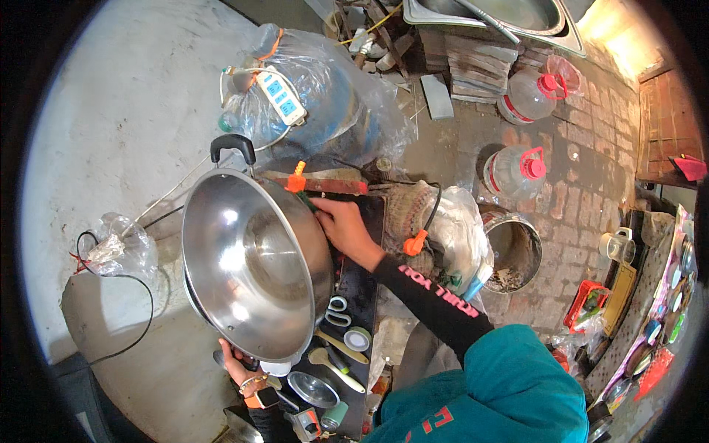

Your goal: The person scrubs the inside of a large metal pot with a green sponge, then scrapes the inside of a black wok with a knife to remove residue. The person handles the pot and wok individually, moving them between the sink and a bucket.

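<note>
A large stainless steel wok-shaped pot (pixel 249 266) is tilted so that its shiny inside faces the camera. Its upper black loop handle (pixel 232 143) sticks up free. At the pot's lower edge, my left hand (pixel 237 362) grips it by the other handle, which is mostly hidden. An orange-strapped watch and a bracelet are on that wrist. Against the pot's outer wall on the right, my right hand (pixel 346 226) pinches a dark green scouring pad (pixel 304 200), only partly visible. Behind the pot runs a black tabletop (pixel 354 282).
Scissors (pixel 338 313), a pale-handled brush (pixel 335 368), a roll of tape (pixel 357 339) and a small metal bowl (pixel 313 389) lie below the pot. An orange plug (pixel 415 243) hangs nearby. A power strip (pixel 281 95) rests on a plastic-wrapped bundle (pixel 332 105). Bottles (pixel 515 171) stand on the brick floor.
</note>
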Demonstrator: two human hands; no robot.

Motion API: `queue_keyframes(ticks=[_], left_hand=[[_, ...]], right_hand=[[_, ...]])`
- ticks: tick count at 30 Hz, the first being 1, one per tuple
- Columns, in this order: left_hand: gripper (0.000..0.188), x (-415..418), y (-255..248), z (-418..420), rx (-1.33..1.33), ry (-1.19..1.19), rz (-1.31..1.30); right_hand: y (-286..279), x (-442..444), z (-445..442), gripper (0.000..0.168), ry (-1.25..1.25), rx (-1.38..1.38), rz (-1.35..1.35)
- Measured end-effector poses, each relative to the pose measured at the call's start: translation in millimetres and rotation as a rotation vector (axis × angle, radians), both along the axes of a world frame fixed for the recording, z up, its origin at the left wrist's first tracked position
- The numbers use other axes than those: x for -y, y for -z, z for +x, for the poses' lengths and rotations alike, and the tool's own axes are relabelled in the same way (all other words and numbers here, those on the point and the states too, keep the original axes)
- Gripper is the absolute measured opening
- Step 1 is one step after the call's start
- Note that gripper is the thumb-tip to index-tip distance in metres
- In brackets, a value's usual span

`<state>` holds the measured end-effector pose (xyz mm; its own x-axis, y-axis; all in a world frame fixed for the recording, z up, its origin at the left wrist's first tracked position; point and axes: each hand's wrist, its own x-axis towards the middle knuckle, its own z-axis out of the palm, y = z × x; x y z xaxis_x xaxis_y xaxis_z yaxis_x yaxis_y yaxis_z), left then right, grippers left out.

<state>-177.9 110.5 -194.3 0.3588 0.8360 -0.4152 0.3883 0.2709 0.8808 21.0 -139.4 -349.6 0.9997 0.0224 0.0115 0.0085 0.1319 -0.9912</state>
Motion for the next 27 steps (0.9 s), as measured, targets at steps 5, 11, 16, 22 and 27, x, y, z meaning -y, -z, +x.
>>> queue_keyframes(ticks=[5, 11, 16, 22, 27], left_hand=[[0.039, -4.2, -0.4, -1.6, -0.002, -0.003, 0.029], [0.04, -1.2, 3.1, -1.5, 0.009, -0.05, 0.037], [0.038, -20.4, 4.0, -11.6, 0.06, 0.048, 0.013], [0.035, -15.0, 16.3, -0.4, 0.07, 0.055, -0.035], [0.037, -53.2, 8.0, -14.0, 0.072, 0.13, -0.02]], right_hand=[[0.5, 6.8, -8.6, 0.021, 0.028, 0.036, 0.018], [12.5, 6.8, -10.3, 0.015, 0.013, 0.061, -0.064], [-2.4, 23.8, -30.8, 0.019, 0.093, 0.044, -0.031], [36.2, 5.2, -4.1, 0.011, 0.096, 0.228, -0.288], [13.1, 32.2, -40.7, 0.007, -0.119, 0.071, -0.125]])
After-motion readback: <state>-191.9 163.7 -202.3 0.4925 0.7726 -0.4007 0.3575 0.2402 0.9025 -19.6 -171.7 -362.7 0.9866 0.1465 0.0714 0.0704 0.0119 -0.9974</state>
